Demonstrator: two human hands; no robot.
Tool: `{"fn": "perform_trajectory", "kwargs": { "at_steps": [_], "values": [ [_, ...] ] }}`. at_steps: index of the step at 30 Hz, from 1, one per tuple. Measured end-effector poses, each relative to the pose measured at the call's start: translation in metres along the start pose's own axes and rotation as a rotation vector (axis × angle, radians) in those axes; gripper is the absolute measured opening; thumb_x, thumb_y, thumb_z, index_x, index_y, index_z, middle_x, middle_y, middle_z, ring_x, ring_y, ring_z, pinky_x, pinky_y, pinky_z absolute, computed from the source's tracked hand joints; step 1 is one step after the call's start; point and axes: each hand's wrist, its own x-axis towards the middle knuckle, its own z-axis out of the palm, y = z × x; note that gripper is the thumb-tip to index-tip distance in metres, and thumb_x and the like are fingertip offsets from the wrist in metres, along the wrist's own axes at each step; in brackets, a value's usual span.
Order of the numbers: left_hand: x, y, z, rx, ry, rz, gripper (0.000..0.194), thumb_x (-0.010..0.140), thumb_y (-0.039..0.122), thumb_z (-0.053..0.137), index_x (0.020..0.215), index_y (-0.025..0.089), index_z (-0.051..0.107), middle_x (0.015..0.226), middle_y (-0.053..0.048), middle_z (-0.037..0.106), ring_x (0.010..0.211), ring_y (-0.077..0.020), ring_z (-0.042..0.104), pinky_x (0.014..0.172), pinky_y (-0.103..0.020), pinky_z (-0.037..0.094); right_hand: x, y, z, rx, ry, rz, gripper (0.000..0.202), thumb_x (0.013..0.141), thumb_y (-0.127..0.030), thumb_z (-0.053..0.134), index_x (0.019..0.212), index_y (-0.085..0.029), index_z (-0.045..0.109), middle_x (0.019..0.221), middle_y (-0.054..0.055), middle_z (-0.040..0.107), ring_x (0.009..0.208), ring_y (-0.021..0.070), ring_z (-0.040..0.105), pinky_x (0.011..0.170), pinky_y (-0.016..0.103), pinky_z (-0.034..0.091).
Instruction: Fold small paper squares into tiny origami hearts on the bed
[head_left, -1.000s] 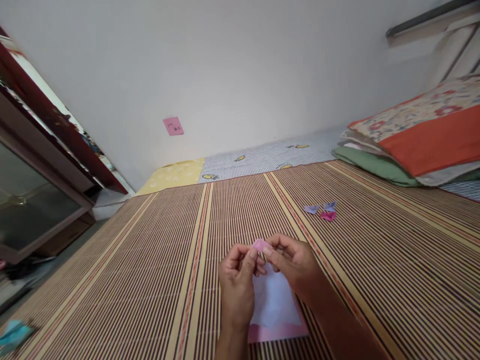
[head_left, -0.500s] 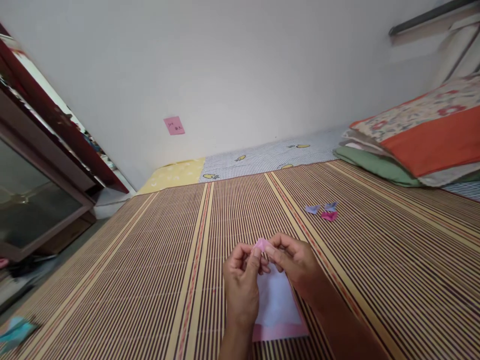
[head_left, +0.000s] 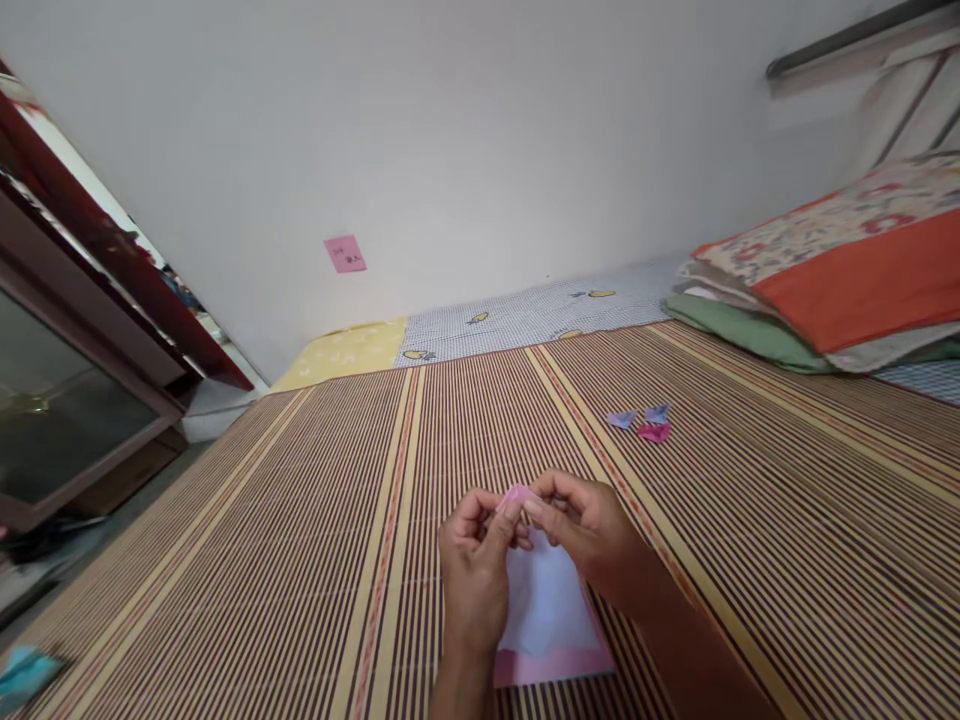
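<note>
A small pink folded paper (head_left: 516, 494) is pinched between the thumbs and fingers of both hands, low in the middle of the view. My left hand (head_left: 478, 560) grips its left side, and my right hand (head_left: 589, 530) grips its right side. The two thumbs are close together on the near face, covering part of the paper. Beneath the hands, a flat white sheet with a pink lower edge (head_left: 551, 610) lies on the striped mat (head_left: 300, 540). Its upper end is partly hidden by my fingers.
Two bluish folded paper pieces (head_left: 621, 419) and a magenta one (head_left: 654, 432) lie on the mat, right of centre. Folded bedding (head_left: 847, 270) is piled at the right. Something teal (head_left: 26, 675) sits at the lower left. A pink note (head_left: 345, 254) is on the wall.
The thumbs have shifted slightly on the pink paper, and more of its upper left edge shows. The whole view has moved a little; both hands keep their hold.
</note>
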Motion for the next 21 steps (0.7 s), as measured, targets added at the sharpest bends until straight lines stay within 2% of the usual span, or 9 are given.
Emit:
{"fn": "perform_trajectory", "kwargs": {
  "at_steps": [4,9,16,21],
  "values": [
    [0.0026,0.0005,-0.0019,-0.007,0.002,0.004,0.024,0.088,0.034,0.073,0.073,0.017,0.065,0.061,0.002,0.064,0.059,-0.0122,0.059,0.063,-0.024,0.048,0.0006,0.0029,0.0022,0.001,0.045,-0.013,0.028,0.094,-0.037,0.064,0.073,-0.018,0.062,0.06,-0.005,0.052,0.055,0.0109,0.046,0.052,0.023,0.035],
    [0.0071,0.0022,-0.0073,-0.024,-0.091,0.005,0.02,0.091,0.034,0.07,0.08,0.016,0.069,0.072,-0.002,0.072,0.064,-0.0144,0.063,0.066,-0.026,0.05,0.0002,0.0042,-0.0004,0.053,0.026,-0.001,0.025,0.094,-0.037,0.063,0.077,-0.018,0.064,0.064,-0.004,0.053,0.057,0.0109,0.046,0.054,0.023,0.036],
    [0.0024,0.0023,-0.0051,-0.007,-0.032,0.07,0.025,0.093,0.033,0.067,0.073,0.018,0.064,0.064,0.001,0.068,0.061,-0.0133,0.062,0.063,-0.024,0.048,-0.0002,0.0018,0.0026,0.021,0.025,0.003,0.025,0.094,-0.036,0.064,0.077,-0.018,0.063,0.065,-0.004,0.052,0.059,0.0113,0.046,0.055,0.023,0.037],
    [0.0049,0.0009,-0.0046,-0.052,-0.056,0.043,0.022,0.093,0.033,0.068,0.078,0.018,0.065,0.069,0.0,0.069,0.065,-0.0141,0.064,0.067,-0.026,0.05,-0.0014,0.001,0.0076,0.022,0.046,-0.015,0.028,0.096,-0.039,0.062,0.077,-0.018,0.062,0.066,-0.003,0.056,0.059,0.0119,0.047,0.055,0.024,0.037]
  ]
}}
